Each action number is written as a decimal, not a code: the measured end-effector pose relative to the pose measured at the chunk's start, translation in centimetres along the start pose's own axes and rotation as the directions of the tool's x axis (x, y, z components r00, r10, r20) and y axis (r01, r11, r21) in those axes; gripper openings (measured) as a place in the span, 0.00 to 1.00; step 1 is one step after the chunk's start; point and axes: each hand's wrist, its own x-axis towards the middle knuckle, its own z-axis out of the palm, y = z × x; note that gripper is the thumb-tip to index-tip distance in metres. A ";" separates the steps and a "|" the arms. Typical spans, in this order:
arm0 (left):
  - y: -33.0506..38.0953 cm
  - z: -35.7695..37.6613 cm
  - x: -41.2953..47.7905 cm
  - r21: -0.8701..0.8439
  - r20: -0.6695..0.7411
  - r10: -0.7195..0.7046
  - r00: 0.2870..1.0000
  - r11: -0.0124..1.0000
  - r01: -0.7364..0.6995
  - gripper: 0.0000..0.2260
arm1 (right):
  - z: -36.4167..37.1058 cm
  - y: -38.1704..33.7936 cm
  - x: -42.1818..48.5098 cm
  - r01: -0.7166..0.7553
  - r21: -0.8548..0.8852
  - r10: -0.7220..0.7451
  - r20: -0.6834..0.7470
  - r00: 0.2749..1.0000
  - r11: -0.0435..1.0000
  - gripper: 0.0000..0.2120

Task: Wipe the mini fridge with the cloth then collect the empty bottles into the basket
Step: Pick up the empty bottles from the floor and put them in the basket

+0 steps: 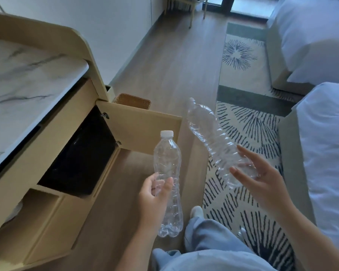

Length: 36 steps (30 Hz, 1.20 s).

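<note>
The left hand [155,194] grips a capped clear plastic bottle [167,173] and the splayed right hand [262,178] cradles a crumpled clear bottle [209,137], seemingly both for the woven brown basket [133,101].

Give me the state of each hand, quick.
Left hand: grips the capped bottle.
Right hand: open, fingers spread, the crumpled bottle lying against them.

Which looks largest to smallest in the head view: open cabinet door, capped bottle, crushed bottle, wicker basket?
1. open cabinet door
2-3. capped bottle and crushed bottle: about alike, unranked; both are nearer the camera
4. wicker basket: smallest, but farther off and partly hidden behind the door
</note>
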 end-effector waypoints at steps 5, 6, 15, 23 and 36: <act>1.5 4.5 2.3 0.001 0.055 -0.012 0.998 1.000 0.012 0.30 | -2.6 1.9 3.2 -0.029 0.024 0.031 -0.073 0.997 0.999 0.27; 1.9 5.7 3.0 0.004 0.065 -0.015 0.998 1.000 0.015 0.30 | -3.3 2.4 4.0 -0.033 0.025 0.035 -0.087 0.996 0.999 0.27; 8.0 20.6 11.9 0.021 0.131 -0.010 0.991 1.000 0.007 0.31 | -13.3 8.2 17.2 -0.041 0.082 0.055 -0.177 0.983 0.996 0.31; 13.4 30.8 20.7 0.061 0.094 0.031 0.995 0.997 -0.036 0.32 | -21.0 12.1 28.9 -0.053 0.081 0.064 -0.149 0.987 0.995 0.31; 18.3 35.2 41.9 0.126 0.022 0.020 1.000 0.992 -0.023 0.25 | -19.0 12.5 51.2 -0.078 0.132 0.094 -0.118 0.989 0.988 0.33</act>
